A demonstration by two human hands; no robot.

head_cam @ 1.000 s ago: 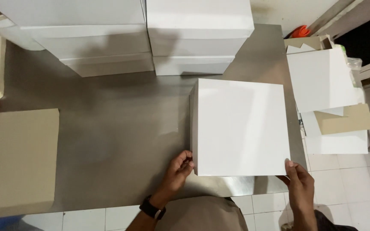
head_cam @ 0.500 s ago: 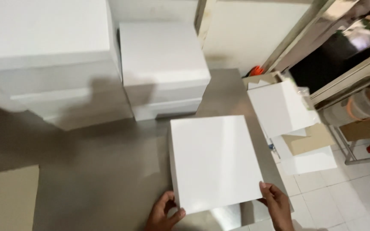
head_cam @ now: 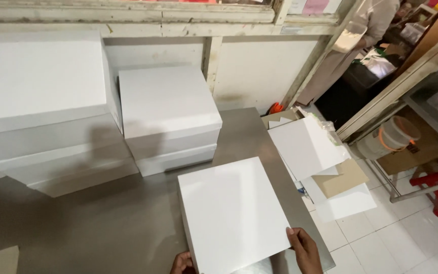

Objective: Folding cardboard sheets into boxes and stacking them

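1. My right hand [head_cam: 304,250] pinches the near right edge of the flat white square cardboard box [head_cam: 231,215], thumb on its lid.
2. My left hand [head_cam: 182,264] is barely in view at the box's near left corner; it touches the box, but I cannot tell how its fingers close.
3. The box lies on the grey steel table [head_cam: 102,228] near its front right corner, well apart from the stacked white boxes [head_cam: 166,114] behind.
4. I judge this the squaring and handling of a finished box; lifting it calls for even support on both sides.
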